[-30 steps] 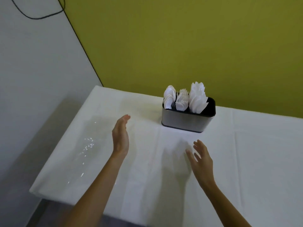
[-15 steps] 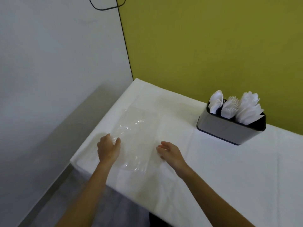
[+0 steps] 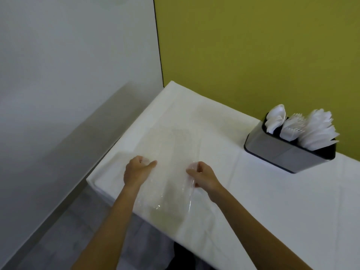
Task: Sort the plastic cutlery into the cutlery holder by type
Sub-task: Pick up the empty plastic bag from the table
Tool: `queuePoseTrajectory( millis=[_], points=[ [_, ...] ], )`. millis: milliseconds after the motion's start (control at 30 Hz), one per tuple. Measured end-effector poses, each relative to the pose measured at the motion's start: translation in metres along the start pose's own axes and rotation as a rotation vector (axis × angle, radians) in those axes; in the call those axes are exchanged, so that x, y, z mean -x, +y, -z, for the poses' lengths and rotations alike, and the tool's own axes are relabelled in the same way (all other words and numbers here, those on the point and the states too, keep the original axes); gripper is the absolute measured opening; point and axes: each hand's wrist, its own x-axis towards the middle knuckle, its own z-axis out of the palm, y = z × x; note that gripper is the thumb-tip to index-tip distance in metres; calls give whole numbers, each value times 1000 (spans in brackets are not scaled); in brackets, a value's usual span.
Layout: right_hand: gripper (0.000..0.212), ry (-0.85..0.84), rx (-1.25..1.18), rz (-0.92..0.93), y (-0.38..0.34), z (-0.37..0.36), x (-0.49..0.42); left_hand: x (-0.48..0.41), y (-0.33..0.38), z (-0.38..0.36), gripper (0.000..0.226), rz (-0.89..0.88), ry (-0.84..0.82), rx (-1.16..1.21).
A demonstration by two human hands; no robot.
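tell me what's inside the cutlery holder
White plastic spoons, forks and knives stand in three bunches inside the cutlery holder, heads up. Their handles and the bottom are hidden by its wall.

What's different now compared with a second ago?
Both hands moved left, away from the cutlery holder, to the clear plastic bag. The left hand now grips its left edge and the right hand its right edge. The holder and its sorted cutlery stayed put.

The cutlery holder [image 3: 280, 153] is finished in satin metal. The cutlery [image 3: 313, 131] is seen as white plastic — the tablecloth [image 3: 272, 201] matt, the clear film [image 3: 171, 186] glossy and creased.
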Motion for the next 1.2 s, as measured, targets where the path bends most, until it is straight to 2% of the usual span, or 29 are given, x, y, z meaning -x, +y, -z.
queuePoseTrajectory(
  millis=[33, 100, 133, 267, 300, 367, 433, 500, 567, 700, 867, 967, 1067, 1200],
  points=[
    [5, -2, -42, 1, 1, 3, 4, 1, -1, -2, 28, -13, -33, 79],
    [7, 1, -117, -1, 7, 11, 16, 9, 1, -7, 47, -51, -111, 185],
    [9, 2, -138, 2, 11, 17, 21, 15, 3, -9, 47, -73, -152, 208],
    [16, 83, -223, 30, 36, 49, 54, 44, 11, -31, 21, -156, -320, 204],
    [16, 105, -234, 40, 43, 56, 63, 49, 9, -38, 23, -173, -358, 217],
    [19, 159, -246, 54, 62, 78, 85, 71, 12, -55, 43, -205, -430, 209],
    [17, 211, -270, 65, 82, 100, 107, 92, 13, -75, 54, -257, -480, 191],
    [15, 253, -307, 79, 103, 121, 130, 117, 17, -95, 49, -289, -526, 164],
    [14, 309, -331, 87, 125, 144, 159, 151, 27, -114, 27, -318, -568, 141],
    [12, 466, -436, 104, 182, 198, 238, 243, 45, -163, 49, -467, -673, 89],
    [11, 697, -529, 82, 275, 265, 346, 380, 51, -233, 36, -568, -883, 8],
    [9, 913, -560, 64, 341, 298, 427, 472, 44, -285, 14, -622, -1079, -73],
    [13, 1096, -605, 13, 403, 321, 510, 568, 30, -336, 27, -672, -1297, -167],
    [7, 1254, -715, -83, 468, 335, 581, 666, 0, -385, 35, -763, -1383, -257]
  ],
)
